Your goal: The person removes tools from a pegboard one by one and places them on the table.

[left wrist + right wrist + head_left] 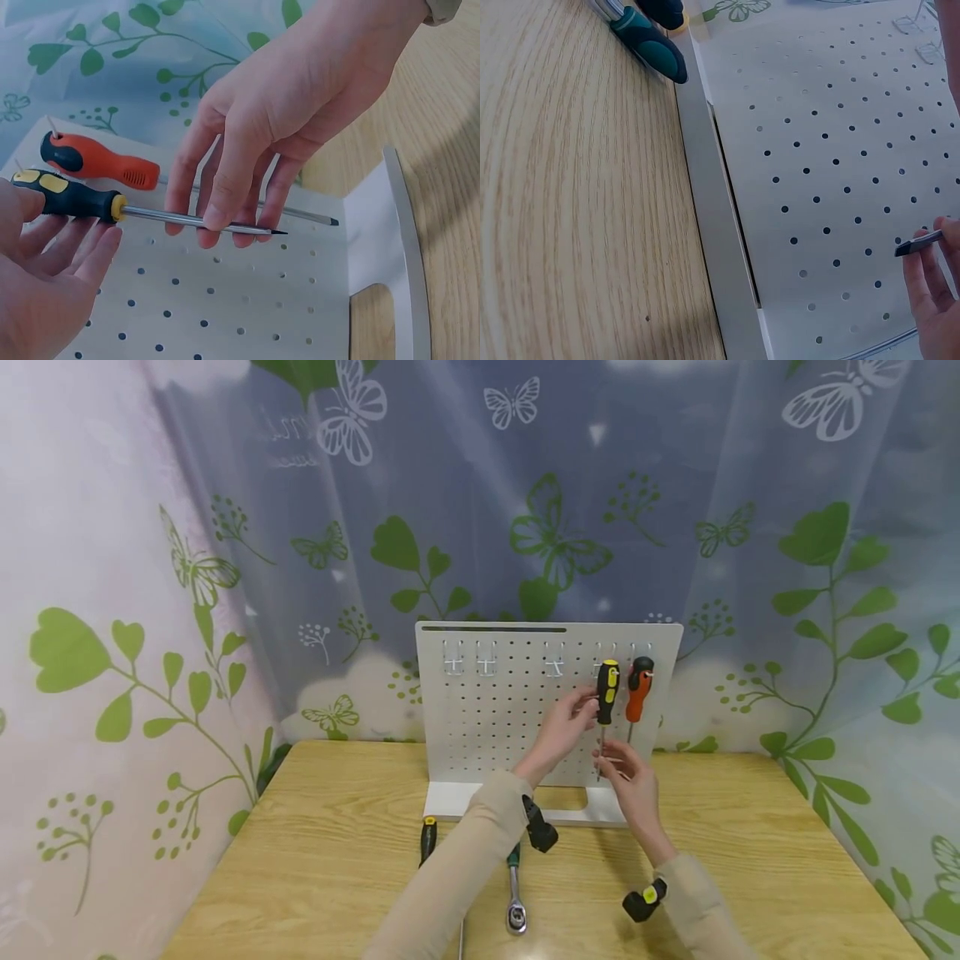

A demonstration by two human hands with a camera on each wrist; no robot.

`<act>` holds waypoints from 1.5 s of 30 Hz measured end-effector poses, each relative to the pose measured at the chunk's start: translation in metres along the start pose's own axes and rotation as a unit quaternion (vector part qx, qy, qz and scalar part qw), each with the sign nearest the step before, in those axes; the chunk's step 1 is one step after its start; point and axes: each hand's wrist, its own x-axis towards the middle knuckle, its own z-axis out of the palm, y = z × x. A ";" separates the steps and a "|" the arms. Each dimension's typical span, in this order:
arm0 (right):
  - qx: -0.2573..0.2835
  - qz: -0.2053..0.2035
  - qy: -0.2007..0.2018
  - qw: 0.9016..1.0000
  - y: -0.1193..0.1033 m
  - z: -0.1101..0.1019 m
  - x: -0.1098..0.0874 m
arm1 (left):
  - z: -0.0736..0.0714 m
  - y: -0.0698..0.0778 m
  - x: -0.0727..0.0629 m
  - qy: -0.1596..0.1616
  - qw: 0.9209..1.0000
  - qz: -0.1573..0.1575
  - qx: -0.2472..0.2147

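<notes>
Upright in front of the white pegboard [480,718] is a black-and-yellow screwdriver [608,693], tip down. My left hand [561,731] holds its handle, thumb and fingers on either side. Lower down, my right hand [633,787] pinches the metal shaft between thumb and fingers, as the left wrist view shows; the dark tip [277,232] pokes out past them. Just to the right, an orange-and-black screwdriver [637,702] hangs from a hook on the board. The right wrist view catches the flat tip [915,244] at my right fingers.
Several wire hooks [486,660] line the board's upper part. On the wooden table [352,860] before the board lie a ratchet wrench [515,906] with a green handle and another black-and-yellow screwdriver [428,839], both partly hidden by my left arm. A patterned curtain [465,485] stands behind.
</notes>
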 end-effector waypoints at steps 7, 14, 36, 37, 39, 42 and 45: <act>0.023 0.008 0.006 1.000 0.019 -0.004 0.000 | 0.004 0.004 -0.005 0.010 1.000 0.002 -0.012; 0.023 0.005 -0.006 1.000 0.010 -0.008 -0.009 | 0.005 0.008 -0.011 0.013 1.000 0.004 -0.016; 0.040 -0.009 -0.012 0.999 -0.007 -0.015 -0.026 | 0.008 0.015 -0.026 0.014 0.998 0.012 -0.053; 0.042 -0.009 -0.013 0.999 -0.008 -0.015 -0.027 | 0.008 0.015 -0.027 0.014 0.998 0.012 -0.056; 0.043 -0.012 -0.019 0.999 -0.009 -0.015 -0.030 | 0.007 0.015 -0.028 0.015 0.998 0.013 -0.063; 0.037 -0.019 -0.032 0.999 -0.009 -0.015 -0.034 | 0.005 0.014 -0.031 0.016 0.997 0.016 -0.068; 0.026 -0.016 -0.047 0.998 -0.009 -0.015 -0.040 | 0.002 0.011 -0.033 0.017 0.997 0.019 -0.068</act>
